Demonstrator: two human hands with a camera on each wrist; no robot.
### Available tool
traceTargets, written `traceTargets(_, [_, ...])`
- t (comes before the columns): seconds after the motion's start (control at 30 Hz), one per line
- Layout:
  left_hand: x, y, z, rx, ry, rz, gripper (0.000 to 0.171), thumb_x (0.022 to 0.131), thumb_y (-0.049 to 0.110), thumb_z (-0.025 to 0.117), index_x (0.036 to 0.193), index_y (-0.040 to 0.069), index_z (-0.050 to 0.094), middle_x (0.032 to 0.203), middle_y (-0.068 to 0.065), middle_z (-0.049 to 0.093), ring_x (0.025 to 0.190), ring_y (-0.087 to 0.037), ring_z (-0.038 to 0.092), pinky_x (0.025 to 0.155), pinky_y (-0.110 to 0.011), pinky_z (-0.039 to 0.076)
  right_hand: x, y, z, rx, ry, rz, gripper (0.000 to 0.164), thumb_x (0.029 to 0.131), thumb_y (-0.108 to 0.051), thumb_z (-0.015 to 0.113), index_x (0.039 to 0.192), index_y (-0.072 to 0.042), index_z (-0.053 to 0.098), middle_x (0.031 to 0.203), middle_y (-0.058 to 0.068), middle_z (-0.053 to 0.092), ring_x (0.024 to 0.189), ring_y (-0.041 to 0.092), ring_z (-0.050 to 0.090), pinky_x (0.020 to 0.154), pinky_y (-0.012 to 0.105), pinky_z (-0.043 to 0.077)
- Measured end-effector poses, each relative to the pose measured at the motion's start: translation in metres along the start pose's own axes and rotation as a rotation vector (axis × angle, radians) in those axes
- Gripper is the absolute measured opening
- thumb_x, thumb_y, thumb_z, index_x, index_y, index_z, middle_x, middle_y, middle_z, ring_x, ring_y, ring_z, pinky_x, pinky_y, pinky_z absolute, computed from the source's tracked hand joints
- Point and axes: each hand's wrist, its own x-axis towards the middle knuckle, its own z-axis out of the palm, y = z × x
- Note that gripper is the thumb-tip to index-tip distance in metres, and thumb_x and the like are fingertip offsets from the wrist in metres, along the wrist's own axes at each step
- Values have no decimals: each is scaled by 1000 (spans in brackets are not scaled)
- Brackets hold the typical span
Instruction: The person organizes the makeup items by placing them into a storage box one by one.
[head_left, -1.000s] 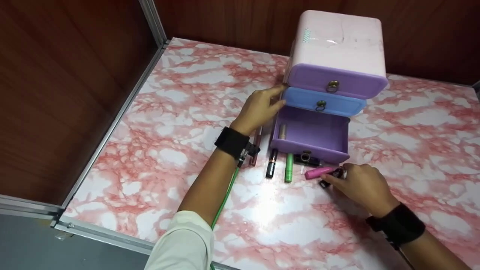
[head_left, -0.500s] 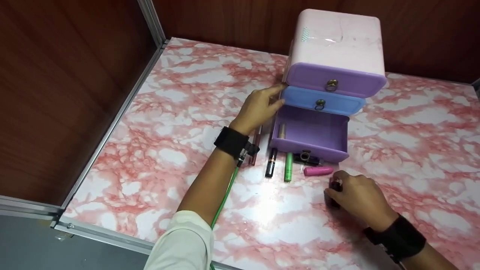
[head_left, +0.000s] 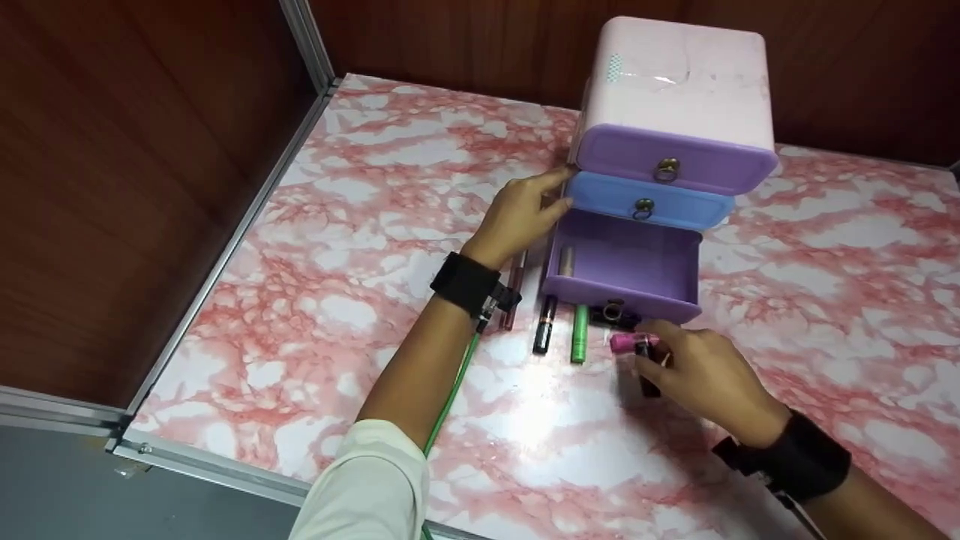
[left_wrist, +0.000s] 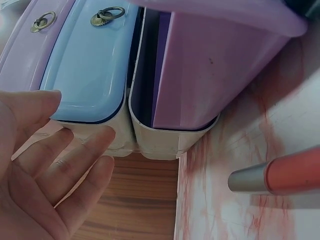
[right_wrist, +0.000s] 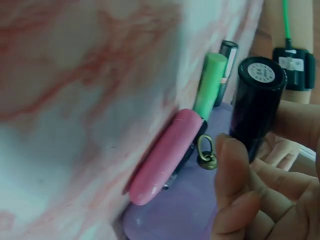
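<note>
The right hand [head_left: 705, 375] pinches a black tube [right_wrist: 255, 105] between thumb and fingers, its round-labelled end outward, over the counter [head_left: 375, 172] beside a pink tube [right_wrist: 165, 157]. The left hand [head_left: 517, 217], fingers extended and relaxed, is at the left side of a drawer unit [head_left: 686, 82], thumb by the blue drawer [head_left: 690, 210]. Below, the purple bottom drawer [head_left: 664, 262] stands pulled out toward the counter's front edge, with a beige tube [head_left: 568, 261] at its left wall. From its front toward the counter's left edge lie a green tube [head_left: 579, 337], a banded black tube [head_left: 544, 330] and a reddish tube [left_wrist: 295, 172]. The unit stands near the back edge.
</note>
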Motion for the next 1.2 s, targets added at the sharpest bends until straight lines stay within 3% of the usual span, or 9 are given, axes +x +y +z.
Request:
traceTargets(0.27, [1,1,1,-8,-3,-1,48,97,28,63,142,17,51,141,3,52,100,-8,63,87,-19,46,9,0,-10,152,77,20,47,90,-44,68,124,-12,64,70,-6,61,57,10,54,50,30,44])
traceTargets(0.6, [1,0,1,-15,-5,-31,49,96,28,64,142,18,51,141,2,52,100,-6,63,85,-18,47,36,-2,-21,202,244,-5,43,90,-33,72,123,-9,65,73,-3,66,58,12,57,51,26,45])
traceTargets(0.73, [1,0,1,-25,-6,-21,49,96,27,64,142,19,50,141,2,51,99,-7,64,85,-18,48,48,-1,-25,203,264,14,42,88,-34,73,123,-12,65,75,-3,67,59,12,59,52,26,46])
traceTargets(0.93, [0,-1,1,-5,1,-8,48,96,27,64,142,18,51,138,1,55,99,-8,64,86,-19,47,67,0,-29,229,292,80,46,87,-42,72,122,-12,66,84,3,71,70,16,64,63,31,47])
traceTargets(1.1, [0,0,1,-4,7,1,48,96,27,63,142,18,51,138,2,55,99,-7,64,86,-18,47,86,2,-29,275,327,124,53,86,-48,71,123,-10,65,92,9,73,75,20,67,60,24,47])
traceTargets(1.2, [1,0,1,-9,5,0,48,96,26,64,142,18,51,139,2,53,100,-7,64,86,-18,47,99,4,-26,288,323,140,55,86,-48,71,125,-10,64,97,11,73,78,20,69,61,27,52])
